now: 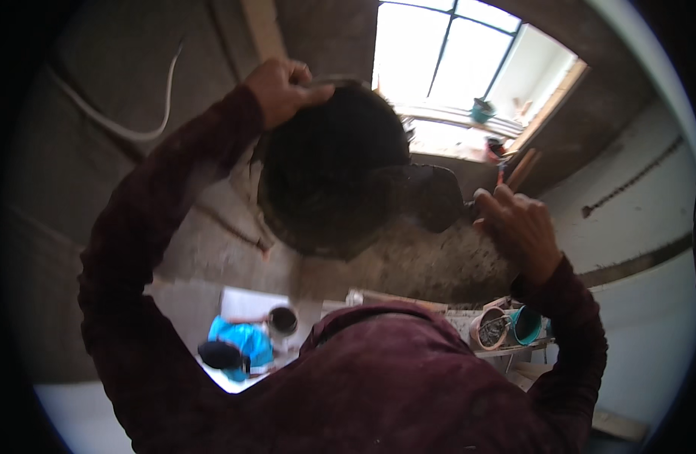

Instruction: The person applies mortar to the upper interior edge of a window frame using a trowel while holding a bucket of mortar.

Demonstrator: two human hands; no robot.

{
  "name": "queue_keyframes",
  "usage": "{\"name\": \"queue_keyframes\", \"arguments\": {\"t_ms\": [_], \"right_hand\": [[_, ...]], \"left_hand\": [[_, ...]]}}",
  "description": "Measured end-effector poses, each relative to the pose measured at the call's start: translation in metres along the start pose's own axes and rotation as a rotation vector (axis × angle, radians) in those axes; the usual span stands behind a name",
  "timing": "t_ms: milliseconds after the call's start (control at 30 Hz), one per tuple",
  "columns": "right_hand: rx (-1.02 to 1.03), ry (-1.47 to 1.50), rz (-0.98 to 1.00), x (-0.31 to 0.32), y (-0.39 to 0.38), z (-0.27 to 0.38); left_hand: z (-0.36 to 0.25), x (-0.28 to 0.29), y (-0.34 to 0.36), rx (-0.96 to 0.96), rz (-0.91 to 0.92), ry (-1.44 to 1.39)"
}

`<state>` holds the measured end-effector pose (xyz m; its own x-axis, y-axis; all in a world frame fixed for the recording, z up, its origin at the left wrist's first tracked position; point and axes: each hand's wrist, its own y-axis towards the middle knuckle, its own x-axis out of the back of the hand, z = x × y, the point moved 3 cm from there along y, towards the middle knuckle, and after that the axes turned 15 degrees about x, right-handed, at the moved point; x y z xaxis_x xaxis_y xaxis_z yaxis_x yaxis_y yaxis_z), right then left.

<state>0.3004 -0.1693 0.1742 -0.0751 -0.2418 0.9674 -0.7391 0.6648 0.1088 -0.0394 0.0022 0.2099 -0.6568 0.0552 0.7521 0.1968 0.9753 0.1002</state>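
Observation:
My left hand [286, 87] is raised and grips the top rim of a dark round pan [325, 174], which is tilted toward the wall. My right hand [518, 231] is closed around the red handle of a trowel [431, 198]. The trowel's dark flat blade lies against the pan's right edge. Behind both is a rough grey plastered wall [424, 261]. Both my forearms are in dark maroon sleeves. The inside of the pan is too dark to see into.
A bright window [454, 53] with small pots on its sill is above. Below, a person in a blue top [238, 344] crouches beside a dark bucket [282, 319]. A pale bucket [490, 329] and a teal bucket [526, 324] stand on a plank. A white cable [136, 132] hangs at the left.

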Motion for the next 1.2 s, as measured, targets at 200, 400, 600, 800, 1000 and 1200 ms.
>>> {"name": "queue_keyframes", "arguments": {"t_ms": [200,400,600,800,1000,1200], "right_hand": [[0.305,-0.09,-0.065,-0.035,0.078,-0.006],[0.519,-0.12,-0.168,-0.067,0.171,0.021],[0.579,-0.115,-0.192,-0.091,0.215,0.04],[0.625,0.072,-0.115,-0.116,0.23,0.049],[0.624,0.351,-0.058,-0.128,0.237,0.061],[0.577,0.819,0.024,-0.133,0.238,0.041]], "left_hand": [[0.027,0.003,-0.029,0.385,0.071,0.137],[0.085,0.01,-0.039,0.508,0.108,0.143],[0.102,0.012,-0.046,0.553,0.159,0.01],[0.096,0.013,-0.048,0.53,0.064,-0.014],[0.105,0.008,-0.052,0.505,-0.12,-0.078],[0.119,0.018,-0.074,0.554,-0.323,-0.143]]}}
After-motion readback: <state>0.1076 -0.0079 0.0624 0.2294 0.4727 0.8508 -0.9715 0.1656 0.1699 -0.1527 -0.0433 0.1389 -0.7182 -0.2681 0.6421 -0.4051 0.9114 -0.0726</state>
